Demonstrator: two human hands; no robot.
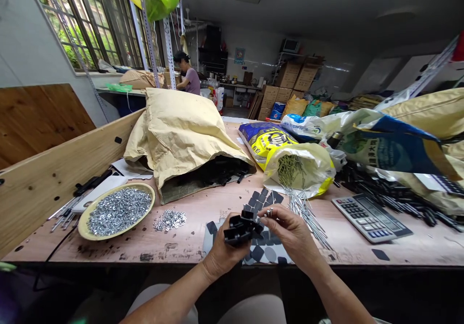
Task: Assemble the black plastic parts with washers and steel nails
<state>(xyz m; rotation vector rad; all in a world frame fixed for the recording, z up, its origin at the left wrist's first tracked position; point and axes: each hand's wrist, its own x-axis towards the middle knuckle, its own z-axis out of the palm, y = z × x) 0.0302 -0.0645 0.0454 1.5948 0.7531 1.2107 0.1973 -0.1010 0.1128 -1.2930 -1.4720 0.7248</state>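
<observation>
My left hand [223, 247] is wrapped round a bundle of several black plastic parts [239, 230], their ends facing up. Close beside them, my right hand [295, 234] has its fingers pinched together, with a few small silvery metal pieces [269, 212] at the fingertips. Whether these are nuts or washers is too small to tell. Beneath both hands lies a sheet with dark grey pads [257, 253]. A small pile of shiny metal pieces [170, 220] lies to the left, next to a shallow yellowish bowl [84, 230] filled with similar pieces.
A large paper sack [188, 125] with black parts inside lies open behind my hands. Long metal rods [308, 217] spill from a yellow-and-blue bag [266, 142]. At right are a calculator [371, 217] and black parts [391, 193]. A wooden board [72, 159] edges the left. Another person [190, 80] is farther back.
</observation>
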